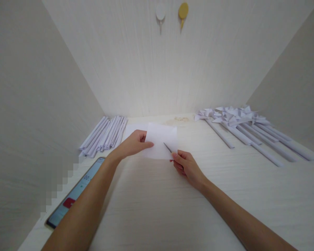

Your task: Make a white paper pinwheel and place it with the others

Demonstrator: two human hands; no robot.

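A square white paper sheet (161,134) is held up off the table at the centre. My left hand (136,142) pinches its left side, thumb lying on the near face and fingers behind. My right hand (187,166) is closed around a pair of scissors (168,147) at the sheet's lower right corner. One dark pointed blade lies across the face of the paper, aimed toward its middle. The handles are hidden in the hand. Behind my left hand, more white paper (132,128) lies flat on the table.
Rolled paper tubes (104,136) lie bundled at the back left. Several paper pinwheels (235,116) on paper sticks rest at the back right. A phone (75,191) showing a timer is partly under my left forearm. Walls enclose three sides; two hooks (183,11) hang on the back wall.
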